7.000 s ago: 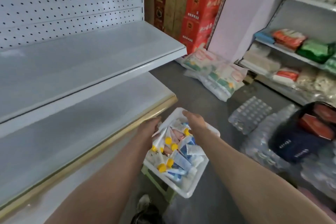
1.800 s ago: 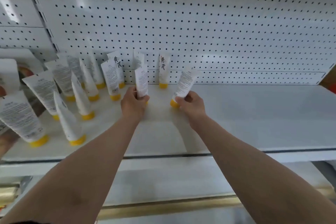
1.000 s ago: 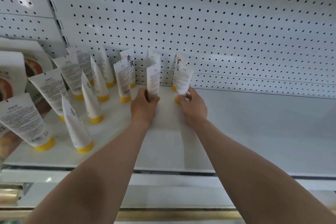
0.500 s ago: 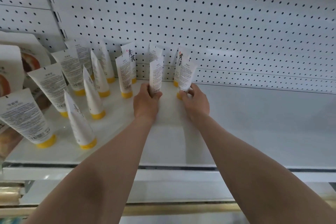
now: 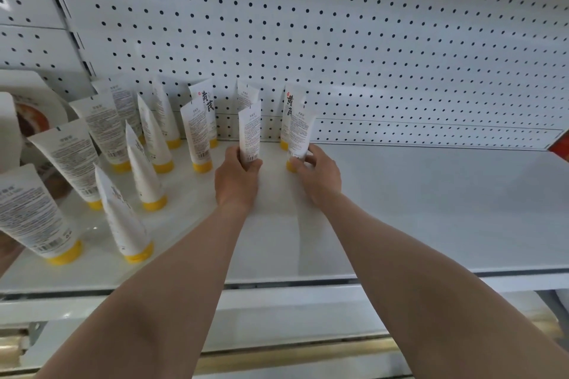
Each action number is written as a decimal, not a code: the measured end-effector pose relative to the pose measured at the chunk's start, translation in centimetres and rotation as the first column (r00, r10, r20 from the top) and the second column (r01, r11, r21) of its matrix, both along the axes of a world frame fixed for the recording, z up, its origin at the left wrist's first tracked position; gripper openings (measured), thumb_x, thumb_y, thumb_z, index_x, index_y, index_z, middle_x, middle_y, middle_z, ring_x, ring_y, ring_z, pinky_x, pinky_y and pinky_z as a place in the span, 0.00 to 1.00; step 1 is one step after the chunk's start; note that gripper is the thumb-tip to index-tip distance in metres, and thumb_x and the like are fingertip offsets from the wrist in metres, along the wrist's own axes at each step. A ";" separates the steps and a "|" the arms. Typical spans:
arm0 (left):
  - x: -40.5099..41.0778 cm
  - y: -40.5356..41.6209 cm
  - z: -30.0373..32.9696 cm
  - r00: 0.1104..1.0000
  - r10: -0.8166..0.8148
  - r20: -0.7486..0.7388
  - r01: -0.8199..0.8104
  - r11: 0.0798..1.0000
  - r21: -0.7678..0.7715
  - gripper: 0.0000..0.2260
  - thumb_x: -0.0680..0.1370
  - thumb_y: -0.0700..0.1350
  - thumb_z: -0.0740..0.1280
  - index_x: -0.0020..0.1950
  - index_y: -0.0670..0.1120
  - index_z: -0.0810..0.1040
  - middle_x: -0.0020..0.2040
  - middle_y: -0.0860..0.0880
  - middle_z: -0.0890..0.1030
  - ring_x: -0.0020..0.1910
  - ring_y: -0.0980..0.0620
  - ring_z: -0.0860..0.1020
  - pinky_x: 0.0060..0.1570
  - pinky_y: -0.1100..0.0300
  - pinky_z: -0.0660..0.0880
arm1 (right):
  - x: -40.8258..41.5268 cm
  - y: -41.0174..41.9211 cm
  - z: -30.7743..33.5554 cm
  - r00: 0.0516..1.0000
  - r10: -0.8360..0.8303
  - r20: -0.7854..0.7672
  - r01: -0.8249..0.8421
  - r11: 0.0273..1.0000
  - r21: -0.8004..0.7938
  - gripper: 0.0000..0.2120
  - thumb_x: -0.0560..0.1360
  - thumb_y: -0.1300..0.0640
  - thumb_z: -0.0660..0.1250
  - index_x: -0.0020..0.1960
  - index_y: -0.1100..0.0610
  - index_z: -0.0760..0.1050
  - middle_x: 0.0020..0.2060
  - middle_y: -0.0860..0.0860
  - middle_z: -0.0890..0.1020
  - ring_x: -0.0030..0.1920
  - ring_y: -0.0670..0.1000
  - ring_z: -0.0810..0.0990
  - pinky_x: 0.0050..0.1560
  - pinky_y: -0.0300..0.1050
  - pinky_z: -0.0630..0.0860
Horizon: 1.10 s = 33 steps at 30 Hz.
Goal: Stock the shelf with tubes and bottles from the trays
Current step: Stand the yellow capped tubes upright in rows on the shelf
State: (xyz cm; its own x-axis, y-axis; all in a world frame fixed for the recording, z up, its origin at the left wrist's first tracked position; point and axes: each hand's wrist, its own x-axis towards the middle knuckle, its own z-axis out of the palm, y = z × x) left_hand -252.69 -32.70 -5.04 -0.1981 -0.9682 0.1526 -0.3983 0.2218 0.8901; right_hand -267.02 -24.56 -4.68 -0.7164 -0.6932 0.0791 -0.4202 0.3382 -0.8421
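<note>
Big black brush characters, 黄芪, with a small red seal above, face out on the back-row tube (image 5: 205,108) and again on the right back tube (image 5: 289,108) (partly covered there). Fine print and barcodes on the other tubes are too small to read.

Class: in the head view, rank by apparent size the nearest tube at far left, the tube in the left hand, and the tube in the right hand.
1. Far-left tube, largest, though it is nearest the camera.
2. Left hand tube and right hand tube: look alike, unranked.
</note>
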 end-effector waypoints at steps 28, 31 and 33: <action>-17.8 36.2 4.2 0.771 -0.040 -0.635 0.523 0.609 0.596 0.07 0.77 0.45 0.73 0.52 0.45 0.78 0.48 0.47 0.78 0.51 0.50 0.79 0.54 0.51 0.81 | -13.9 38.4 5.5 0.848 -0.220 0.483 0.292 0.953 -0.079 0.22 0.79 0.45 0.68 0.67 0.56 0.74 0.59 0.51 0.77 0.55 0.51 0.75 0.54 0.47 0.73; -20.4 41.0 2.6 0.794 -0.098 -0.601 0.541 0.566 0.622 0.05 0.77 0.45 0.72 0.48 0.46 0.78 0.44 0.47 0.78 0.46 0.51 0.79 0.55 0.53 0.80 | -15.6 43.9 4.7 0.814 -0.252 0.524 0.320 0.946 -0.043 0.23 0.79 0.45 0.67 0.69 0.56 0.72 0.61 0.50 0.75 0.60 0.52 0.73 0.59 0.49 0.72; -21.8 43.8 1.1 0.803 -0.125 -0.582 0.549 0.533 0.643 0.09 0.76 0.46 0.73 0.54 0.45 0.79 0.47 0.47 0.79 0.50 0.50 0.79 0.55 0.53 0.80 | -16.6 46.9 3.7 0.789 -0.276 0.549 0.339 0.941 -0.014 0.24 0.79 0.45 0.67 0.71 0.55 0.71 0.61 0.49 0.73 0.61 0.51 0.71 0.64 0.50 0.71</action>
State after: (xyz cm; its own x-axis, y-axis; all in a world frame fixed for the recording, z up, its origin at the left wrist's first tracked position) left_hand -274.44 11.06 -3.95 -0.6556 -0.6195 -0.4318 0.0067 -0.5766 0.8170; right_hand -283.67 22.36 -0.99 -0.8410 -0.4385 -0.3169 0.2143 0.2679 -0.9393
